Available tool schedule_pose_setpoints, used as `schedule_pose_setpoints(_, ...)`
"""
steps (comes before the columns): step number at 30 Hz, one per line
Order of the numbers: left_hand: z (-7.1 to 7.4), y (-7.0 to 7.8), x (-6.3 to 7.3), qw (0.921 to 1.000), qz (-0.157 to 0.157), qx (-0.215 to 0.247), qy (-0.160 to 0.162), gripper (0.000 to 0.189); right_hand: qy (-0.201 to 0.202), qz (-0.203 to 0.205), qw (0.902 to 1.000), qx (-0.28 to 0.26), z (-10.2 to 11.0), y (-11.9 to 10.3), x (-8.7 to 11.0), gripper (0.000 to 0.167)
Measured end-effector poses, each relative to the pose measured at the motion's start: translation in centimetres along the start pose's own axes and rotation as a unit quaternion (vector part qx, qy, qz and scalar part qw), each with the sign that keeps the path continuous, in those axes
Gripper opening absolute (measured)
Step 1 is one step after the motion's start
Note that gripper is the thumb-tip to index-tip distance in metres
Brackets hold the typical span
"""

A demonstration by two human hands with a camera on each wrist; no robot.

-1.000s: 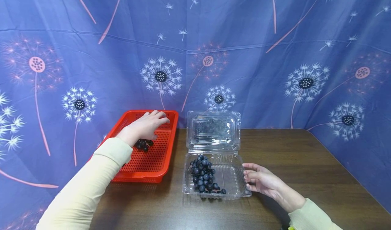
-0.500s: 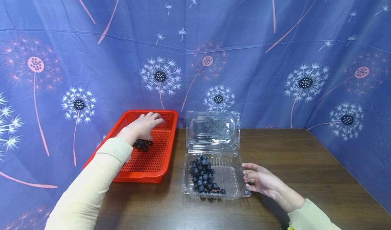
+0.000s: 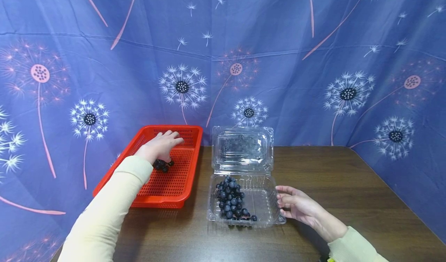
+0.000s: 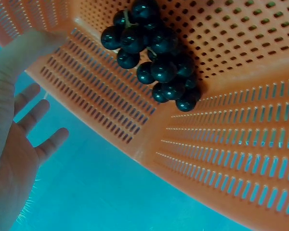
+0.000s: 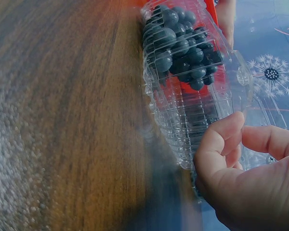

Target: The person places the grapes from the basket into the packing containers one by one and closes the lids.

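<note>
My left hand (image 3: 161,146) hovers over the red perforated basket (image 3: 189,177), fingers spread and holding nothing. Below it, partly covered by the hand in the head view, lies a small bunch of dark grapes (image 3: 162,166). In the left wrist view those grapes (image 4: 156,57) rest inside the basket, apart from the fingers. At the right side of an open clear plastic clamshell box (image 3: 259,200), my right hand (image 3: 302,208) pinches the rim between thumb and fingers. A larger bunch of dark grapes (image 3: 231,200) fills the box's left part.
The clamshell's lid (image 3: 242,149) stands raised at the back. Both containers sit side by side on a brown wooden table (image 3: 313,169). Behind rises a blue curtain (image 3: 285,80) with a dandelion print.
My left hand has moved a little left and down over the basket, closer to the grapes there. The right hand and the box have stayed in place.
</note>
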State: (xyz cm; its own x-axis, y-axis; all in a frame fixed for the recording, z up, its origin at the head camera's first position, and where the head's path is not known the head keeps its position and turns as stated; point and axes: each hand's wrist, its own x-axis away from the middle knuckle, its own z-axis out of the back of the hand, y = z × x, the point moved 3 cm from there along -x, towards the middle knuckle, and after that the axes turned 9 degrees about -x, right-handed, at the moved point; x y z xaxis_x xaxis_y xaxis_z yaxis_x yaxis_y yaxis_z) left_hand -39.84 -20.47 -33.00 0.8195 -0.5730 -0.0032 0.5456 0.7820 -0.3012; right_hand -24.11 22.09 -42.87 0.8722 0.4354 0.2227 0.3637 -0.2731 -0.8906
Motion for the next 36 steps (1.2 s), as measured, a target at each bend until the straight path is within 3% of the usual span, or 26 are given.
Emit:
schedule_pose_setpoints(18, -3.4, -1.5, 0.5, 0.9947, 0.027, -0.011, -0.099, 0.083, -0.002, 0.0, 1.0, -0.004, 0.0, 0.0, 0.0, 0.056)
schedule_pose_setpoints(22, -3.8, -1.4, 0.8, 0.9933, 0.026, -0.018, -0.112, 0.083, 0.001, -0.001, 1.0, -0.005, 0.1, 0.0, 0.0, 0.055)
schedule_pose_setpoints(29, -4.5, -1.0, 0.9, 0.9937, 0.001, -0.049, -0.101, 0.08, 0.003, -0.002, 1.0, -0.005, 0.2, 0.1, -0.1, 0.053)
schedule_pose_setpoints(36, -4.9, -0.9, 0.7, 0.99, -0.006, -0.072, -0.121, 0.079, 0.006, -0.006, 0.9999, -0.007, 0.1, 0.1, -0.1, 0.053)
